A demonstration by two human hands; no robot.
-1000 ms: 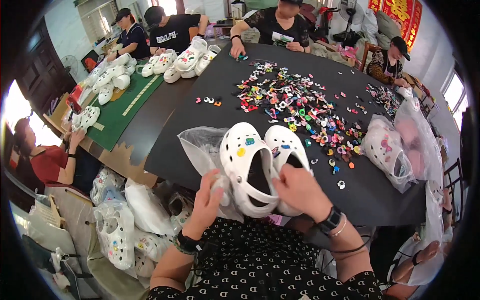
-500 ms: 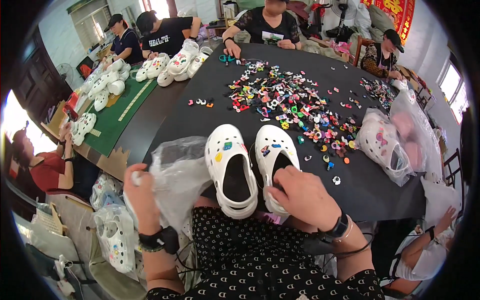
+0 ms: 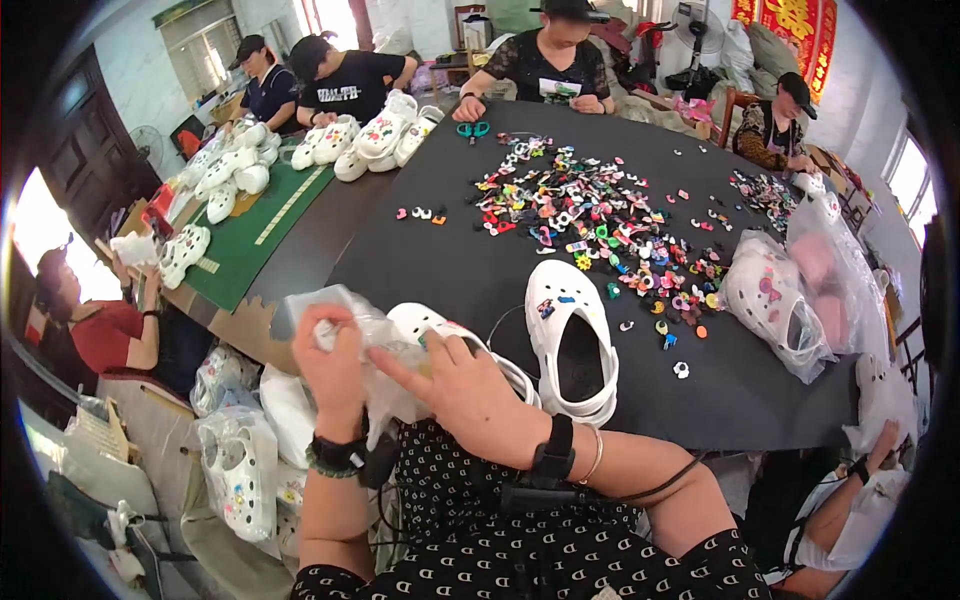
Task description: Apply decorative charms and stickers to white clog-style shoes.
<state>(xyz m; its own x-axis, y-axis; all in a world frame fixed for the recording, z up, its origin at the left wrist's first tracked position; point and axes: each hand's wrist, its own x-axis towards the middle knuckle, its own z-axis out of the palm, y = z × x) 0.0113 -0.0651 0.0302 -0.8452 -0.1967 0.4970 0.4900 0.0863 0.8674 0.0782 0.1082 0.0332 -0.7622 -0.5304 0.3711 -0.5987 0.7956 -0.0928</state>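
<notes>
My left hand [image 3: 328, 365] is closed on a crumpled clear plastic bag [image 3: 372, 318], lifted over the near left table edge. Reaching across from the right, my right hand [image 3: 478, 405] is also at the bag, with a finger stretched along it and the others bent; its exact grip is partly hidden. Behind and under that hand, a white clog [image 3: 412, 318] lies slanted, its toe pointing up and left, mostly covered. A second white clog [image 3: 545, 290] with small charms stands upright on the black table to the right, untouched.
Colourful shoe charms [image 3: 590, 205] are heaped across the black table [image 3: 380, 255]. Bagged clogs [image 3: 765, 295] lie at its right. More white clogs [image 3: 385, 135] sit at the far left, by a green mat [image 3: 275, 245]. Other people work around the tables. Bagged clogs [image 3: 240, 475] hang low on my left.
My right hand has left the right clog and crossed leftward to the bag. My left hand has brought the bag up and inward. The left clog has turned aslant.
</notes>
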